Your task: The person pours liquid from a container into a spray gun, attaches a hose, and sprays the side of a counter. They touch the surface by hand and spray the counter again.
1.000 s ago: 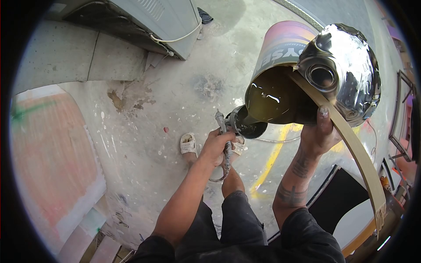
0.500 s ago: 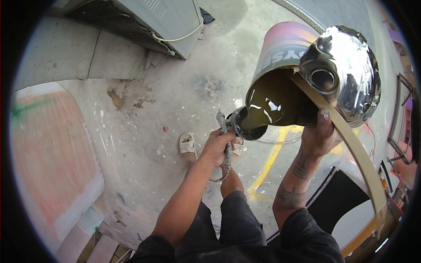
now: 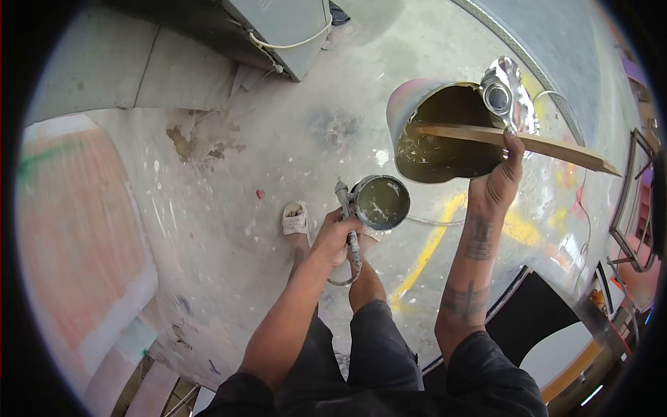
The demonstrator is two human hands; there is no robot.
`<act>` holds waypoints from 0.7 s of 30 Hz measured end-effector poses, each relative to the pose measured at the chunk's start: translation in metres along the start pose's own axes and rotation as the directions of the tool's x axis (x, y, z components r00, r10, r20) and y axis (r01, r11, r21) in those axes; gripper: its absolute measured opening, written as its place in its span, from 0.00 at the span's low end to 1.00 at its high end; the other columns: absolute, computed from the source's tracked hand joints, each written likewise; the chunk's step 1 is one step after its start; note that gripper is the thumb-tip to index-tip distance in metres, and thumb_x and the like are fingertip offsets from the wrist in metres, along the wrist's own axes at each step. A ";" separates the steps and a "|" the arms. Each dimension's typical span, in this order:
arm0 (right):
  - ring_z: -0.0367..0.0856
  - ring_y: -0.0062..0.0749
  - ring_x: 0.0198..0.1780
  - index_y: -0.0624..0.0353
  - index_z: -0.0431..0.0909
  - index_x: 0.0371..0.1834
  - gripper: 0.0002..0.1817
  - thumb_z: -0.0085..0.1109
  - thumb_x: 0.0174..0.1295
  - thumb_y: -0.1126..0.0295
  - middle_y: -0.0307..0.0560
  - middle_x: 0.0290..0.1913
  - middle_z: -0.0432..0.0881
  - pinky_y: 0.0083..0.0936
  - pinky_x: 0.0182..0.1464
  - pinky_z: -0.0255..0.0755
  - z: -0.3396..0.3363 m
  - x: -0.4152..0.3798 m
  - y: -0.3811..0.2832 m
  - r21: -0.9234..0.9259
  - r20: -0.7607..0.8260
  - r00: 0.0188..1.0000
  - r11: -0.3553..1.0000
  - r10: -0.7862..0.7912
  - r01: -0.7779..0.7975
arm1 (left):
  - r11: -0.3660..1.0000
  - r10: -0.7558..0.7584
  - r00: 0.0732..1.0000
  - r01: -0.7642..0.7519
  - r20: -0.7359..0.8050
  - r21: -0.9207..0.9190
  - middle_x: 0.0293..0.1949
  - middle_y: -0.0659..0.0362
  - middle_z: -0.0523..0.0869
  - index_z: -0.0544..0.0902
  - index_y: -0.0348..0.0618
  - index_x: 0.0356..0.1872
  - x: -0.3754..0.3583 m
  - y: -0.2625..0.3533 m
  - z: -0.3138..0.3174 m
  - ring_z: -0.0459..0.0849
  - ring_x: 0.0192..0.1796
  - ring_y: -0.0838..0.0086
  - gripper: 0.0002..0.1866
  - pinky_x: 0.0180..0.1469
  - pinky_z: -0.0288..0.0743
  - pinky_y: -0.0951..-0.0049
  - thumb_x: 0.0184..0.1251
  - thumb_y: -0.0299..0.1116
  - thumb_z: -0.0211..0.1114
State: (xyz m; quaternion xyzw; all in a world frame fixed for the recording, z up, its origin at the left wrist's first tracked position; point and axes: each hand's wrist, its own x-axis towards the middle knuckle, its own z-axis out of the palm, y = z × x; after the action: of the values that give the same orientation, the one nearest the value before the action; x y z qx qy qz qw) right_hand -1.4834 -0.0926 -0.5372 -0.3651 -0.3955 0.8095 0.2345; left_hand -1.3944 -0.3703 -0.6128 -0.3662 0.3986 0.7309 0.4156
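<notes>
My left hand (image 3: pixel 334 238) is closed around a paint-crusted spray gun (image 3: pixel 353 247) with an open round cup (image 3: pixel 382 202). Murky olive liquid with pale glints stands in the cup. Up and to the right, my right hand (image 3: pixel 499 175) grips a large metal paint can (image 3: pixel 408 104) with its mouth tilted toward me. More olive liquid lies inside the can. My right thumb presses on a flat wooden stick (image 3: pixel 549 146), which reaches into the can's mouth. Bent shiny metal, a lid with a round spout (image 3: pixel 499 99), sticks up at the can's right side.
Both feet in pale sandals (image 3: pixel 294 218) stand on the paint-spotted concrete floor (image 3: pixel 229 243). A grey metal cabinet (image 3: pixel 285 35) with a white cable stands at the top. A pinkish painted panel (image 3: pixel 83 236) is at the left; a black panel (image 3: pixel 535 313) leans at lower right.
The can has tipped back and away from the cup, and the stream of liquid has stopped. The wooden stick has swung from steep to nearly level. The cup now faces up in full view.
</notes>
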 end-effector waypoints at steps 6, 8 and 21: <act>0.81 0.40 0.58 0.66 0.76 0.58 0.26 0.71 0.60 0.64 0.51 0.55 0.83 0.36 0.68 0.72 -0.065 0.040 0.119 -0.012 -0.049 0.987 0.988 0.154 -0.155 | 0.997 0.014 1.000 -0.013 0.018 -0.080 0.32 0.54 0.83 0.80 0.33 0.41 -0.011 -0.007 -0.050 0.80 0.30 0.69 0.10 0.34 0.75 0.69 0.56 0.19 0.62; 0.83 0.33 0.52 0.71 0.78 0.55 0.22 0.71 0.60 0.74 0.46 0.51 0.84 0.32 0.61 0.75 -0.069 0.038 0.157 -0.003 -0.092 0.984 0.988 0.151 -0.152 | 0.993 0.023 0.999 -0.018 0.037 -0.116 0.34 0.54 0.84 0.80 0.33 0.45 -0.012 -0.011 -0.066 0.81 0.31 0.69 0.12 0.35 0.76 0.69 0.58 0.19 0.63; 0.83 0.32 0.51 0.69 0.79 0.52 0.19 0.70 0.57 0.77 0.44 0.47 0.85 0.29 0.59 0.73 -0.123 0.030 0.385 -0.072 0.013 0.933 0.931 0.359 -0.357 | 0.985 -0.050 0.995 0.036 -0.084 -0.167 0.48 0.54 0.86 0.74 0.32 0.58 -0.033 0.009 -0.122 0.87 0.49 0.69 0.25 0.50 0.80 0.69 0.57 0.20 0.68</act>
State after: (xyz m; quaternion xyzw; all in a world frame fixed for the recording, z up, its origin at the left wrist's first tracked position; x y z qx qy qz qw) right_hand -1.4420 -0.2366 -0.9132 -0.4283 -0.3527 0.8294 0.0653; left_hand -1.3646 -0.4921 -0.6319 -0.4400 0.3464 0.7355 0.3814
